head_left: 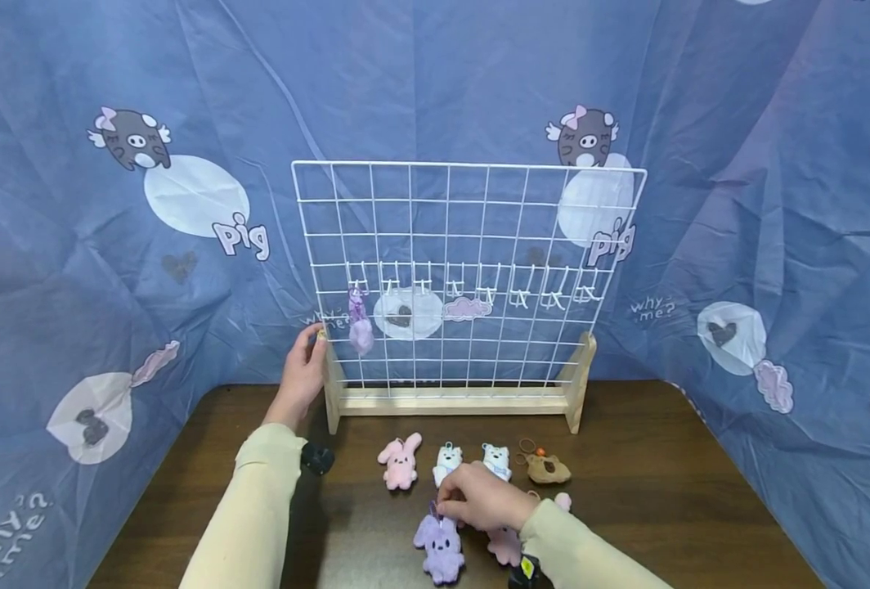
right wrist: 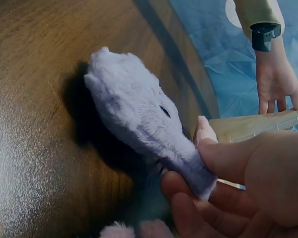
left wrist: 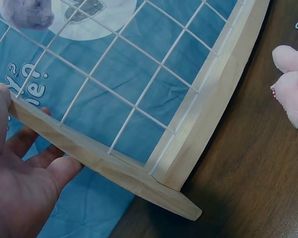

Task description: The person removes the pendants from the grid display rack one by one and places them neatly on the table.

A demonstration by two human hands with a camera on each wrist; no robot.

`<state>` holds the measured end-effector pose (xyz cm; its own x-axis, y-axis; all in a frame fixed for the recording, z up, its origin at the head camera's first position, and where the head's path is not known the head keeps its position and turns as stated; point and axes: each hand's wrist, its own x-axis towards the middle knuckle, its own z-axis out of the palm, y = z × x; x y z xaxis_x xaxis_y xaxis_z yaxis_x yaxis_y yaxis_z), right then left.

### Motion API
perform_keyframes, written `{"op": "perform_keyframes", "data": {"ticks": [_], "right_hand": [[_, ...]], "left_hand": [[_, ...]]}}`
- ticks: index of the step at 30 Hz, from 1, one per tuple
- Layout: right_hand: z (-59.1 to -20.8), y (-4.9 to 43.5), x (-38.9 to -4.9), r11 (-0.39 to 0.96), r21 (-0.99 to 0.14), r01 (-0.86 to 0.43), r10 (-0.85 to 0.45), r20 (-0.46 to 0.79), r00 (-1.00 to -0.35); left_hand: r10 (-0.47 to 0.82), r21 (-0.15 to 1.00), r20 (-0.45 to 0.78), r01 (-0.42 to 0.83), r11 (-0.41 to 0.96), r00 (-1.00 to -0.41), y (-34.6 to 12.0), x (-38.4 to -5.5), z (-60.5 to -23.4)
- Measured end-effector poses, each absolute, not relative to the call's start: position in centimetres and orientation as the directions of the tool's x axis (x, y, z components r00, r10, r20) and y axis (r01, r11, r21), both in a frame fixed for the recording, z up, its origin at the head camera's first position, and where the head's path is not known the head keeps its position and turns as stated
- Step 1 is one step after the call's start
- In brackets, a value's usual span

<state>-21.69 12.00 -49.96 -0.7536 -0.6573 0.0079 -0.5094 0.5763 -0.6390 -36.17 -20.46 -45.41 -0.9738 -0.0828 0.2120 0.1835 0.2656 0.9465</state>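
Observation:
My right hand (head_left: pixel 488 499) pinches a purple bunny plush keychain (head_left: pixel 442 550) by one ear, low over the table. In the right wrist view, thumb and fingers close on the ear of the bunny (right wrist: pixel 134 99), whose body tilts away from the palm. At the rack's left side, my left hand (head_left: pixel 304 372) grips the wooden upright (left wrist: pixel 89 153), thumb on one side and fingers on the other. The white wire grid rack (head_left: pixel 472 166) carries a row of hooks. From its leftmost hook hangs a purple plush keychain (head_left: pixel 361 335).
On the brown table (head_left: pixel 376 540) lie a pink bunny plush (head_left: pixel 400 465), two white bear plushes (head_left: pixel 447 462) and a brown plush (head_left: pixel 549 469). Pink plush (head_left: pixel 504 546) is partly hidden under my right wrist. A blue printed cloth (head_left: pixel 258 82) hangs behind the rack.

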Motion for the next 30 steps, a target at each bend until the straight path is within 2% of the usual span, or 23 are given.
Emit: {"op": "perform_keyframes", "data": {"ticks": [6, 11, 23, 30], "right_hand": [[-50.07, 11.84, -21.54, 0.612, -0.612, -0.500, -0.627, 0.009, -0.779], [-49.93, 11.87, -21.21, 0.618, -0.631, -0.468, -0.606, -0.004, -0.795], [-50.13, 12.07, -21.06, 0.628, -0.647, -0.432, -0.584, -0.024, -0.811], [-49.94, 12.13, -20.98, 0.648, -0.616, -0.447, -0.579, -0.017, -0.815]], "left_hand": [[-0.082, 0.944, 0.222, 0.193, 0.267, -0.972, -20.43, -36.28, -45.39], [-0.083, 0.944, 0.216, 0.187, 0.271, -0.973, -20.41, -36.23, -45.42], [-0.082, 0.949, 0.201, 0.173, 0.263, -0.976, -20.35, -36.06, -45.48], [-0.089, 0.949, 0.210, 0.181, 0.259, -0.974, -20.39, -36.21, -45.49]]}}
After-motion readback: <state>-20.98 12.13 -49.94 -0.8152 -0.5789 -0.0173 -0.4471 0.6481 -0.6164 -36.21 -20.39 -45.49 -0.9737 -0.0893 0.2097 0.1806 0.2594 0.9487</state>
